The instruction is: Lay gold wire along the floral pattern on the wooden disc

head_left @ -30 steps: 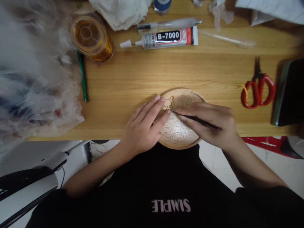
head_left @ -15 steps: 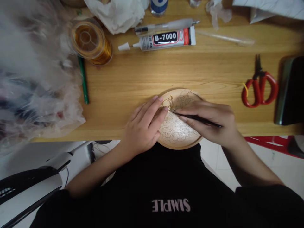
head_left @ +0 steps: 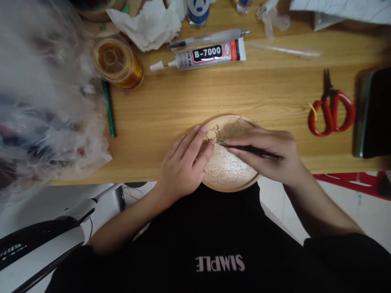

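A round wooden plate (head_left: pixel 229 179) with drawn flower outlines rests at the table's front edge, partly over my lap. Gold wire loops (head_left: pixel 213 133) lie on its upper left part. My left hand (head_left: pixel 187 162) is spread over the plate's left side, its fingertips pressing beside the gold wire. Dark slim tweezers (head_left: pixel 259 151) are pinched in my right hand (head_left: pixel 271 154), their tip at the lower edge of the wire, close to my left index finger.
Glue tube (head_left: pixel 210 54), pen (head_left: pixel 210 37), crumpled tissue (head_left: pixel 149 24) and gold wire spool (head_left: pixel 117 63) lie behind. Plastic bags (head_left: pixel 51 101) and a green stick (head_left: pixel 109 110) are left; red-handled scissors (head_left: pixel 331 110) and a dark device (head_left: pixel 374 114) are right.
The view has shifted slightly, so the items at the back appear a little lower and some further left. Both hands keep nearly the same pose on the plate.
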The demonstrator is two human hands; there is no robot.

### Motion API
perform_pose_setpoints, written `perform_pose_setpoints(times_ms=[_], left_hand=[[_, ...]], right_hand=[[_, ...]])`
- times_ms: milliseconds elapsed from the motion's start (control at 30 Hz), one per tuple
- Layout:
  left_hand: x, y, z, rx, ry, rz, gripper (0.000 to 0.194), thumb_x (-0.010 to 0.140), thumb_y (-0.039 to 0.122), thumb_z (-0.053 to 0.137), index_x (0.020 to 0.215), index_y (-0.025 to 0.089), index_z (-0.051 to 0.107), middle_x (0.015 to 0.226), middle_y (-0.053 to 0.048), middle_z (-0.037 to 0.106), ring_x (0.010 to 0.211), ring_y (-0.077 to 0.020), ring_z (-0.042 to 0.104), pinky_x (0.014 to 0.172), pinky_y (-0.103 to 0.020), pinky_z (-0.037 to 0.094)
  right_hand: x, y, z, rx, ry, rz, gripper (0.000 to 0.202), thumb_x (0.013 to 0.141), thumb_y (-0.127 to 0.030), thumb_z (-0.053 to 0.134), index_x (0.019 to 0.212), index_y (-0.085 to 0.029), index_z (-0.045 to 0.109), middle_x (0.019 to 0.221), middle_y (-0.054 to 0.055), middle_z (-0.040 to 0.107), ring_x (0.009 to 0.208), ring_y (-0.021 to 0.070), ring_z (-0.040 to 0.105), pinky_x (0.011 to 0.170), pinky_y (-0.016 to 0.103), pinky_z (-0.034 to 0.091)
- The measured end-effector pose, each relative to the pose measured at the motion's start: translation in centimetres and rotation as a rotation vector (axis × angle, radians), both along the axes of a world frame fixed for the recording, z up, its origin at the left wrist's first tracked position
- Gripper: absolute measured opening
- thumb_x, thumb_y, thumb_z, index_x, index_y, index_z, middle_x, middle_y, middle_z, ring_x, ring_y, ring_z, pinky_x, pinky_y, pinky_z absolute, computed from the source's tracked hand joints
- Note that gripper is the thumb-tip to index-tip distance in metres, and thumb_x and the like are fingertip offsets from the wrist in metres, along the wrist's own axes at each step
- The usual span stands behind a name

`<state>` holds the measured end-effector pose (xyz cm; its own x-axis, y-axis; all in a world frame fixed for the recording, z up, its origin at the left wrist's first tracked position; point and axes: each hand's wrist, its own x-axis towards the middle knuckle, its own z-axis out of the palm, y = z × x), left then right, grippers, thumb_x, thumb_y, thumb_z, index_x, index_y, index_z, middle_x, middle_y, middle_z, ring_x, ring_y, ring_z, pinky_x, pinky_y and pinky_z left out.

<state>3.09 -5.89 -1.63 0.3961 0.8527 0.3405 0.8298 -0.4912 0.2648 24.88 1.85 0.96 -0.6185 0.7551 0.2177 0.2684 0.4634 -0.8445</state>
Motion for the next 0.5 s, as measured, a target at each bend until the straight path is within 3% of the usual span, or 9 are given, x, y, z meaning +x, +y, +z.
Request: perform_pose_setpoints(times_ms=[300,500], left_hand=[[-0.03,0.09,0.08,-0.01,-0.003,-0.007,0.048,0.084,0.007,0.042,0.129,0.012,0.057,0.141,-0.018,0.057,0.138,-0.0274,0.051,0.111,-0.041,0.045],[-0.09,0.15,0.08,-0.014,-0.005,-0.007,0.048,0.084,0.007,0.043,0.129,0.014,0.057,0.141,-0.016,0.058,0.137,-0.0267,0.052,0.108,-0.042,0.049]], right_hand=[[-0.28,0.12,0.32,-0.05,0.002,-0.035,0.015,0.089,-0.018,0.069,0.102,-0.022,0.074,0.092,0.001,0.078,0.087,0.0129,0.073,0.079,0.026,0.059],[-0.51,0.35,0.48,-0.128,0.011,-0.059,0.011,0.088,-0.022,0.07,0.096,-0.026,0.075,0.087,-0.002,0.077,0.078,0.0123,0.072,0.064,0.025,0.058]])
